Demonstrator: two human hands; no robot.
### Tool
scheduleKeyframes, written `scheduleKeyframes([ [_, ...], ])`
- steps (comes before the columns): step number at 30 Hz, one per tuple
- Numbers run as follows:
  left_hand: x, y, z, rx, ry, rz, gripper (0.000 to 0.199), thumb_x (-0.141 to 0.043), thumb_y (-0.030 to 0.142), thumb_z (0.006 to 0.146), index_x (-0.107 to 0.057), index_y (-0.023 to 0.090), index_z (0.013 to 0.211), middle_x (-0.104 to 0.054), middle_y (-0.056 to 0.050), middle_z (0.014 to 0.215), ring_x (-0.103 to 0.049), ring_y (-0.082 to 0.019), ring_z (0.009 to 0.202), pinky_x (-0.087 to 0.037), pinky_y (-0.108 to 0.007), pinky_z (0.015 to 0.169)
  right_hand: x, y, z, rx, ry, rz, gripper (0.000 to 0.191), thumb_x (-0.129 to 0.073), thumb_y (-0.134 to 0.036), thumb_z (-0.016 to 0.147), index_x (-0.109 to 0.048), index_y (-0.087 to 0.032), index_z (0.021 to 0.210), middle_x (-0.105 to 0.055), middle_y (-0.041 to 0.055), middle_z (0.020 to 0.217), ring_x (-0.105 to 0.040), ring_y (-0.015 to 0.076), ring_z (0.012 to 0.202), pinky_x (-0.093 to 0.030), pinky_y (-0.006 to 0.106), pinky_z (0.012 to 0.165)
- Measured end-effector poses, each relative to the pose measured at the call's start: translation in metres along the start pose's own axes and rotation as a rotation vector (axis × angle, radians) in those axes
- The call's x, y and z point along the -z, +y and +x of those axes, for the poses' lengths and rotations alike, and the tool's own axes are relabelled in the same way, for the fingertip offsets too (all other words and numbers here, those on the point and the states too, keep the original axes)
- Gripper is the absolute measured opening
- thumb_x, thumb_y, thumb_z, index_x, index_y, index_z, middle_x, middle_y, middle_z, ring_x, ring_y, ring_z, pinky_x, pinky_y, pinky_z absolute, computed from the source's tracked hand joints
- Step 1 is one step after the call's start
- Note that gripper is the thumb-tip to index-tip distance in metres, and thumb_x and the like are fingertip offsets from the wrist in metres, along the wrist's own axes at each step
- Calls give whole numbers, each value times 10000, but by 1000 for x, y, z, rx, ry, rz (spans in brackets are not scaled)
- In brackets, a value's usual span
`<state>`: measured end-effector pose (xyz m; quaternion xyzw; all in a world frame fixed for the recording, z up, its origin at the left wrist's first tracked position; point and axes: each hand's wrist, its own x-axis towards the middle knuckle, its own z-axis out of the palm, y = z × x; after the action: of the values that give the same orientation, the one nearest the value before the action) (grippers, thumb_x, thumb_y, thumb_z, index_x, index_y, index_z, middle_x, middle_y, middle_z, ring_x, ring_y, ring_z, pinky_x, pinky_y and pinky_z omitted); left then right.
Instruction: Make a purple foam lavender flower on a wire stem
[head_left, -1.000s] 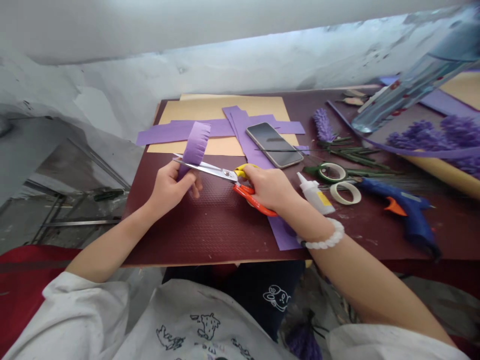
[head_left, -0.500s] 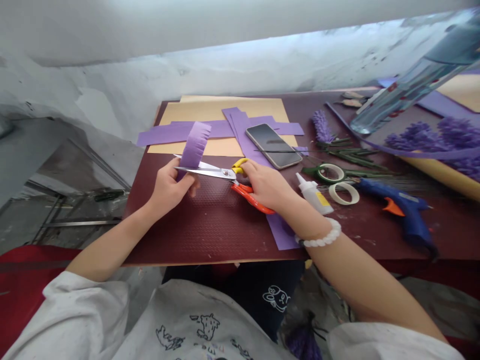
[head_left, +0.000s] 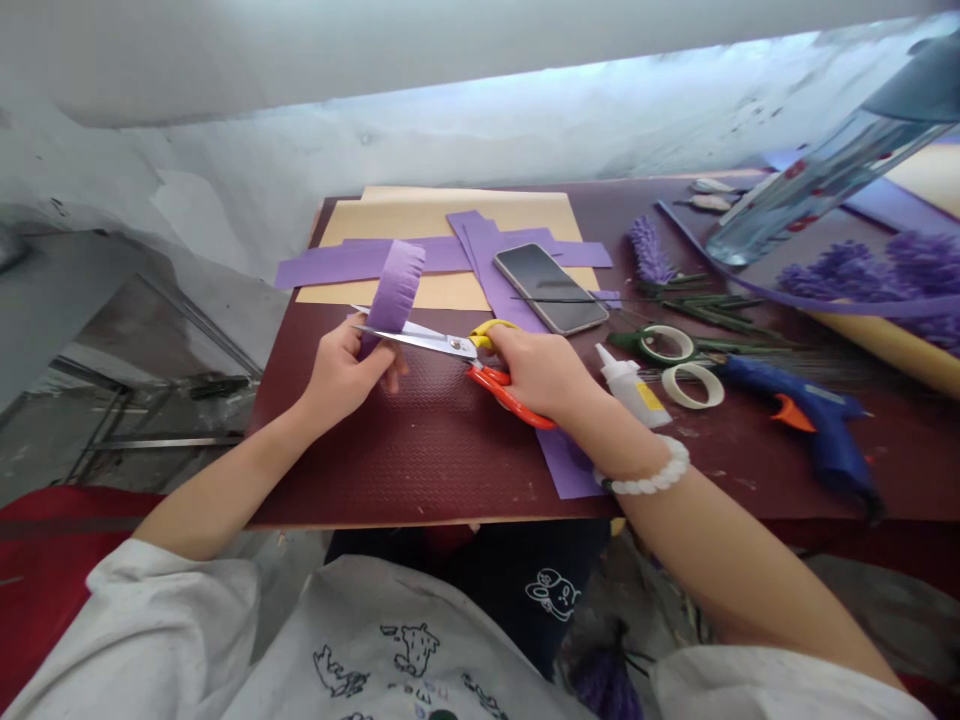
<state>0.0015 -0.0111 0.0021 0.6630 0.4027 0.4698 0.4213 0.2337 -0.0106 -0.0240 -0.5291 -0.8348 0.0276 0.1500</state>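
My left hand (head_left: 346, 368) pinches the lower end of a purple paper strip (head_left: 396, 285), which curls upward and has a row of short cuts along its right edge. In my right hand (head_left: 544, 375) is a pair of scissors (head_left: 457, 345) with one yellow and one red handle loop. Their blades are parted and lie across the strip just above my left fingers. Beyond the hands, more purple paper strips (head_left: 315, 268) lie crossed over cream sheets (head_left: 510, 203). A smartphone (head_left: 551, 288) rests on one of those strips.
To the right are a white glue bottle (head_left: 634, 392), tape rolls (head_left: 693, 386), a blue glue gun (head_left: 817, 410), green stems (head_left: 712, 312) and purple paper flowers (head_left: 649, 250). A clear bottle (head_left: 817, 185) stands behind them. The brown table's (head_left: 420, 490) front edge is close to my body.
The fringed strip curls a little further over to the right. The scissors have tilted slightly, their blades still across the strip. Both hands stay nearly in place.
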Motion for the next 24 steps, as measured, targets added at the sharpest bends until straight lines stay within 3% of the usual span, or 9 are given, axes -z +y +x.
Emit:
scheduleKeyframes([
  [6, 0, -1, -1, 9, 4, -4, 119, -575, 151, 770, -532, 152, 659, -640, 7, 559, -581, -96, 417, -478, -242, 467, 1, -1, -1, -63, -24, -97, 358, -484, -444, 840, -618, -142, 978, -709, 83, 824, -643, 241, 706, -285, 301, 558],
  [9, 0, 0, 0, 13, 18, 1, 107, -583, 160, 763, -533, 151, 669, -647, 5, 572, -582, -94, 414, -477, -238, 468, 0, 0, -1, -55, -27, -107, 376, -464, -453, 859, -619, -142, 1002, -716, 86, 875, -650, 252, 738, -315, 314, 568],
  [13, 1, 1, 2, -10, 60, -16, 102, -574, 158, 750, -492, 175, 692, -588, 52, 512, -535, -74, 384, -436, -217, 434, -6, 3, 0, 60, 70, -54, 438, -423, -460, 899, -574, -102, 1099, -661, 155, 1117, -625, 285, 980, -428, 341, 724],
  [16, 1, 0, 2, -32, 61, -3, 109, -551, 122, 732, -482, 182, 673, -549, 63, 474, -514, -68, 403, -417, -210, 442, -12, 6, 1, 110, 115, -47, 496, -416, -495, 901, -537, -71, 1127, -620, 211, 1150, -580, 314, 1060, -435, 383, 863],
  [24, 1, -4, 2, -1, 14, -8, 78, -592, 184, 783, -540, 154, 733, -644, 10, 585, -563, -86, 429, -464, -250, 495, -5, 4, 0, 54, 22, -34, 418, -443, -471, 896, -559, -106, 1064, -660, 167, 1083, -624, 270, 933, -433, 331, 709],
])
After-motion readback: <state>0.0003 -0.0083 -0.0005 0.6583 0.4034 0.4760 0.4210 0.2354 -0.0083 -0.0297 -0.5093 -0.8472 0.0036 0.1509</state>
